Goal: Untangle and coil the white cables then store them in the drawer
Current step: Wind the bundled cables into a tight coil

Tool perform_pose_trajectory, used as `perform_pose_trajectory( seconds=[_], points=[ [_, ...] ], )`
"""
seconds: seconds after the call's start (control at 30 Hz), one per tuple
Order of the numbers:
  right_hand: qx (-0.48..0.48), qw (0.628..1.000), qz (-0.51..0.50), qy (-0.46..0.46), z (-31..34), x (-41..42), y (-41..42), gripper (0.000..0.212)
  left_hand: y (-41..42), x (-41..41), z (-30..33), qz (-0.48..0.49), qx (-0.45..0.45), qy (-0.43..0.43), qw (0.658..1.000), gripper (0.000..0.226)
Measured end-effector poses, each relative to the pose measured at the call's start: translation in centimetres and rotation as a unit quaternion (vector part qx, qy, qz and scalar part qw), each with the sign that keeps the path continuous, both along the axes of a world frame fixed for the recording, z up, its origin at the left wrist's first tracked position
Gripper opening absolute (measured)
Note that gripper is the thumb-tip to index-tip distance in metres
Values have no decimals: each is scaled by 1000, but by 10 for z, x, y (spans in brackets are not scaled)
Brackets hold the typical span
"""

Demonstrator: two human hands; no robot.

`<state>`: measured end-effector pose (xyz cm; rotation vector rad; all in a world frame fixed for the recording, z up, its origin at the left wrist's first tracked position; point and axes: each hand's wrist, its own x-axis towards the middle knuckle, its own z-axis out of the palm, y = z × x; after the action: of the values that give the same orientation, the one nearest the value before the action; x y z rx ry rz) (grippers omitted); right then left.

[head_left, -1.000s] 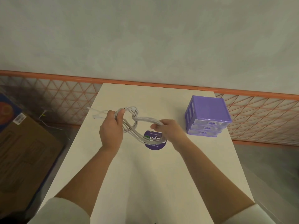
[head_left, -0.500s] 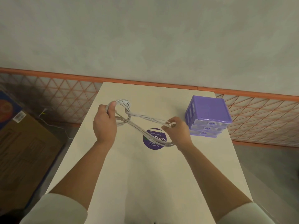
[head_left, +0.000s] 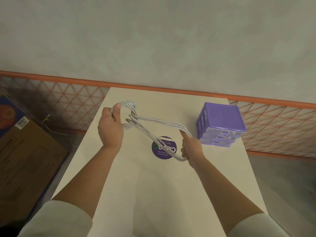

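Note:
A bundle of white cables hangs stretched above the table between both hands, twisted into a figure-eight. My left hand grips the far-left loop, thumb pressed on the strands. My right hand holds the near-right loop, which wraps around its fingers. Loose plug ends stick out near the crossing beside the left hand. A small purple drawer unit with three shut clear drawers stands at the table's right side, just beyond the right hand.
The cream table carries a round purple sticker under the cables. Cardboard boxes sit on the floor to the left. An orange mesh barrier runs behind and to the right of the table.
Both hands have moved apart, pulling the cable bundle longer and tighter. My right hand has shifted right toward the drawer unit, and my left hand has moved left.

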<state>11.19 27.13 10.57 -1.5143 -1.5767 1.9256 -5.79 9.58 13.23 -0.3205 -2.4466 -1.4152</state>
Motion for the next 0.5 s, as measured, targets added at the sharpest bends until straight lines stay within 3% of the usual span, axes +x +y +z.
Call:
perform_pose_trajectory(
  seconds=[0.07,0.17,0.3,0.5],
  points=[
    [113,989,71,-65,-1,3,4,51,-1,0,0,4,9,-3,1000,54],
    [300,930,162,-140,-9,11,6,56,-2,-5,2,14,31,-9,999,54],
    [333,911,188,-152,-18,20,-2,55,-1,-4,4,1,49,-13,999,53],
    [306,839,388,-230,-17,13,-18,49,6,11,5,34,119,-51,991,42]
  ],
)
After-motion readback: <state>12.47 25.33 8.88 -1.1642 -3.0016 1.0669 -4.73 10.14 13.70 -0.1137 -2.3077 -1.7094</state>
